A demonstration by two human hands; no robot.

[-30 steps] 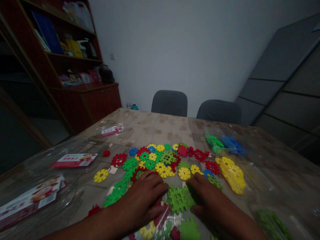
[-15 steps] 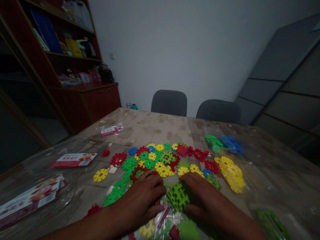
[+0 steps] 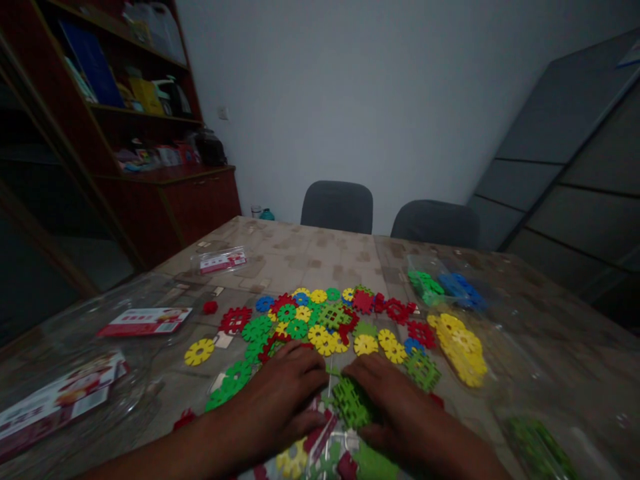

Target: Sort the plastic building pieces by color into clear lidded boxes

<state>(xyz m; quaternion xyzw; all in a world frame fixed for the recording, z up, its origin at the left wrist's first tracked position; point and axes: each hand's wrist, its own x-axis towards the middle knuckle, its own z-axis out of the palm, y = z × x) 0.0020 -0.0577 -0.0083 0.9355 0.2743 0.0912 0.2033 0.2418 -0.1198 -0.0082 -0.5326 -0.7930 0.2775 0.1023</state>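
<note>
My right hand (image 3: 395,403) is closed on a light-green lattice block (image 3: 351,402), with the fingers over its far side and the thumb near its lower edge. Left of it, my left hand (image 3: 293,383) curves palm-down over the pieces, thumb apart from the fingers and no held piece visible. Clear plastic with a pink-and-white label (image 3: 320,430) lies between the hands. Below them are a yellow flower-shaped disc (image 3: 291,460) and a flat green piece (image 3: 373,461). Beyond the hands spreads a pile of notched pieces, including a green lattice square (image 3: 334,315) and a yellow disc (image 3: 366,345).
Clear packs with printed cards (image 3: 147,321) lie at the left, near a lone yellow disc (image 3: 199,352). To the right are yellow discs (image 3: 460,343), blue pieces (image 3: 463,291) and green pieces (image 3: 540,443) in clear packaging. Grey chairs (image 3: 337,205) stand behind the table.
The green block has tilted and shifted slightly left in my right hand, which has come closer to my left hand. A green lattice piece to the right shows more fully.
</note>
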